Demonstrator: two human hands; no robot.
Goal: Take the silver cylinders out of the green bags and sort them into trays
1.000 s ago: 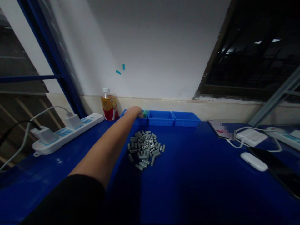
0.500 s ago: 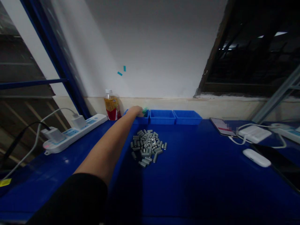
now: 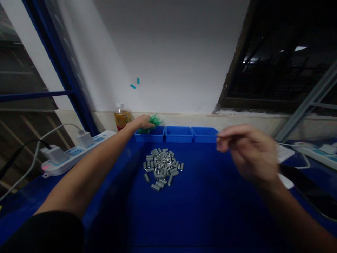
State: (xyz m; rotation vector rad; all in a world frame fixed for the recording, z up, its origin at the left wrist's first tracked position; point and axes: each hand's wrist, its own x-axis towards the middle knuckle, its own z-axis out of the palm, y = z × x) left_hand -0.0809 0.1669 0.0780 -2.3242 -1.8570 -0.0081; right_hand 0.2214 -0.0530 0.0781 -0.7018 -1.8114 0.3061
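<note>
My left hand (image 3: 144,121) reaches to the far side of the table, its fingers closed on a crumpled green plastic bag (image 3: 156,120). Part of the bag stands up above the left blue bin (image 3: 150,137), and part lies down in it. In the air at the right is my right hand (image 3: 249,151), fingers bent and blurred by motion; whether anything is between them cannot be made out. A pile of small grey metal cylinders and shiny little metal pieces (image 3: 163,165) lies on the blue table (image 3: 184,218), touched by neither hand.
Two more blue bins, a middle one (image 3: 179,137) and a right one (image 3: 204,137), stand beside the left bin against the wall. A drink bottle (image 3: 121,117) and a power strip (image 3: 76,153) with plugs are at the left. At the right lie a dark flat device (image 3: 313,193) and white cables.
My left hand has lifted slightly and moved left, drawing more of the green bag up out of the left bin. My right hand has come into view from the right.
</note>
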